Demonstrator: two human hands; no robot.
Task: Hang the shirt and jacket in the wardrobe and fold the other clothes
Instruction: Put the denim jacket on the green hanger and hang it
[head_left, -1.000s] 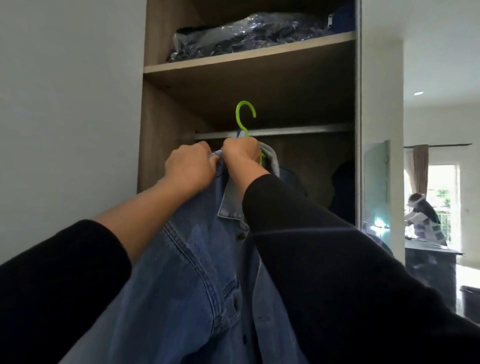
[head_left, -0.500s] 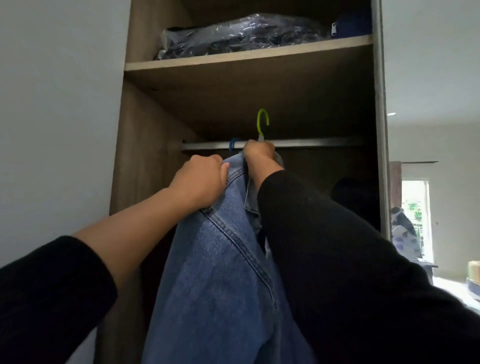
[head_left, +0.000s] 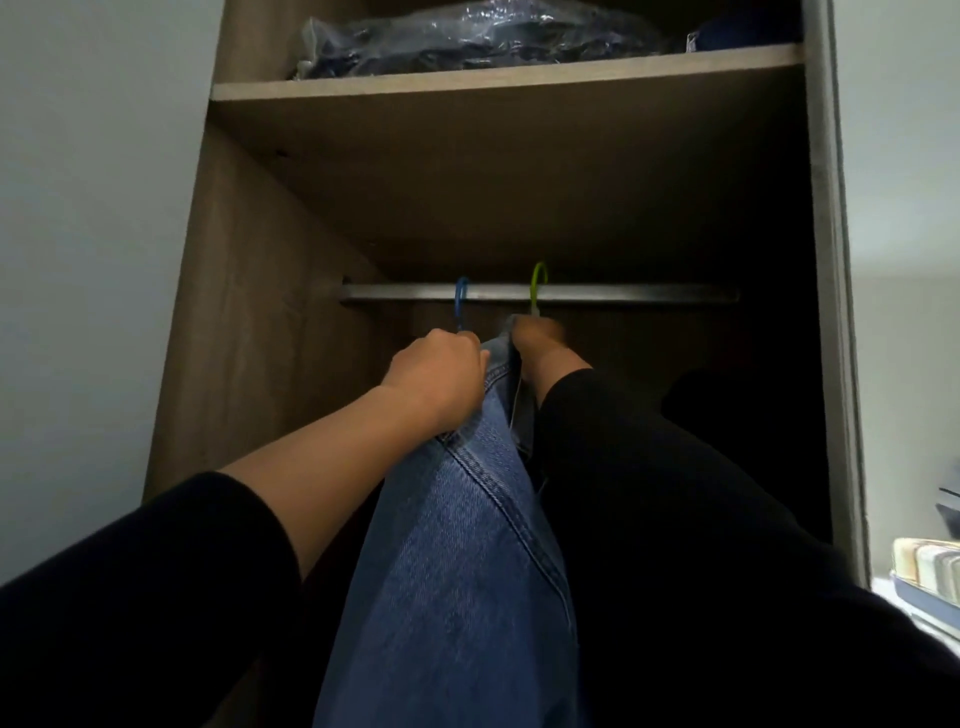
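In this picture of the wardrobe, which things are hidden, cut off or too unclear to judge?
- Green hanger, head view: only its hook shows at the rail; the denim jacket and right hand cover the rest.
- Blue hanger: its body is behind the left hand.
- Right hand: blurred, grip unclear.
- Bagged dark clothes: top cut by the frame edge.
- Wardrobe's lower right: too dark.

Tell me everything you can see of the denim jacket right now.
The denim jacket is mid-blue cotton-looking denim with raised double-stitched seams. It hangs edge-on in a long narrow drape inside the wardrobe, below the rail. Its top sits on a green hanger whose hook is over the rail. The left hand grips the fabric near the collar; the right hand holds its top just under the hook.
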